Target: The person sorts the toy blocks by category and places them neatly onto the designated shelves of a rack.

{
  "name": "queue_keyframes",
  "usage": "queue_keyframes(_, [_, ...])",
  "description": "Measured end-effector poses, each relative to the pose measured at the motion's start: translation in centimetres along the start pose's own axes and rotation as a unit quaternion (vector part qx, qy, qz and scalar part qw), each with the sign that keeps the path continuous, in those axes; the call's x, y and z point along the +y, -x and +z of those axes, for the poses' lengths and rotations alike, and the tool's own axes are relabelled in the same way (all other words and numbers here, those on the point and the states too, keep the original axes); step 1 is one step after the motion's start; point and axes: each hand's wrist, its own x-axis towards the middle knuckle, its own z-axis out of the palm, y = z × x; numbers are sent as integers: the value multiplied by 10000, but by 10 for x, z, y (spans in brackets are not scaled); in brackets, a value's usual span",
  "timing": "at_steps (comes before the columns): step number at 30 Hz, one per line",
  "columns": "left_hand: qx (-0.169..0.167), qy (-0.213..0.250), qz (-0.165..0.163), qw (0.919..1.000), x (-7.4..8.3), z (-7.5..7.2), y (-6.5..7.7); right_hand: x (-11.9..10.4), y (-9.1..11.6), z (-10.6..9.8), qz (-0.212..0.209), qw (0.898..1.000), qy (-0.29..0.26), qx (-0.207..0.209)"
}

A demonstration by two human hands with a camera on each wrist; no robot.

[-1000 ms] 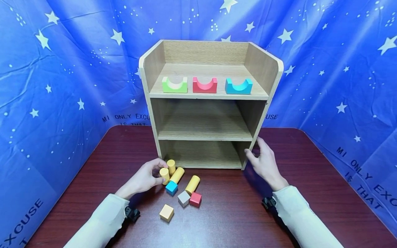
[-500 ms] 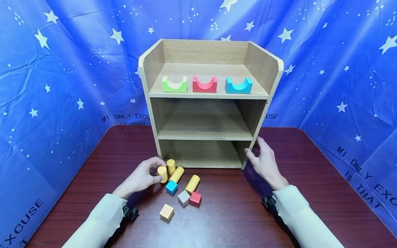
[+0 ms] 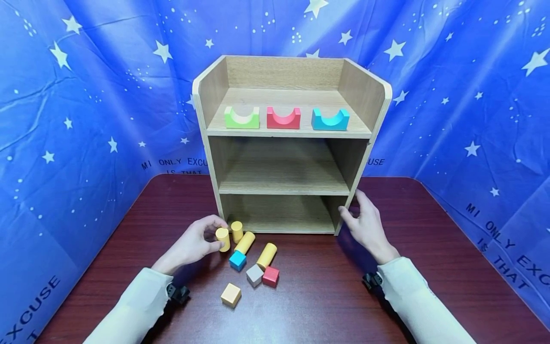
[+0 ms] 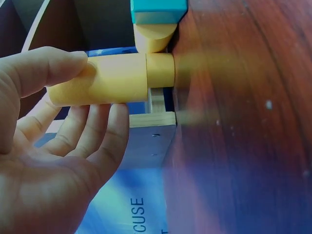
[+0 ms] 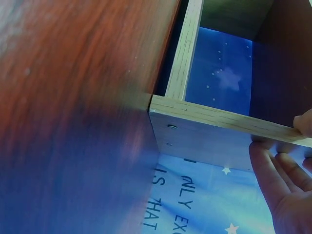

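My left hand (image 3: 193, 243) pinches a yellow cylinder (image 3: 223, 240) upright, thumb on one side and fingers on the other. The left wrist view shows this held cylinder (image 4: 107, 80) overlapping another yellow one (image 4: 162, 69). Just right of it in the head view stands a yellow cylinder (image 3: 237, 232), by the front left corner of the wooden shelf (image 3: 283, 189). Two more yellow cylinders lie down, one (image 3: 245, 242) against a blue cube (image 3: 237, 261), one (image 3: 267, 255) near a grey cube (image 3: 255, 275). My right hand (image 3: 369, 229) grips the shelf's right side panel (image 5: 209, 114).
A red cube (image 3: 271, 276) and a pale wooden cube (image 3: 231, 295) lie on the dark red table (image 3: 318, 296). Green (image 3: 242, 119), red (image 3: 283, 119) and blue (image 3: 330, 121) notched blocks stand in a row on the top shelf. A blue starry curtain (image 3: 86, 119) surrounds the table.
My left hand has drawn the held yellow cylinder slightly left, widening the gap to the standing one. The right hand stays on the shelf panel.
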Motion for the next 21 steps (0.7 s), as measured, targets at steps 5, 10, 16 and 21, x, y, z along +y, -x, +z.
queue_keyframes(5, [23,-65,-23,10000,0,-3,1,0,0,2,-20,10000,-78,-6])
queue_keyframes(10, [17,-49,-1,10000,2,-4,2,0,0,1,-1,10000,-14,-1])
queue_keyframes(16, [26,16,10,10000,6,-4,1,1,0,1,26,10000,-41,-6])
queue_keyframes(21, [33,-164,-68,9998,18,-5,0,0,0,0,43,10000,-10,7])
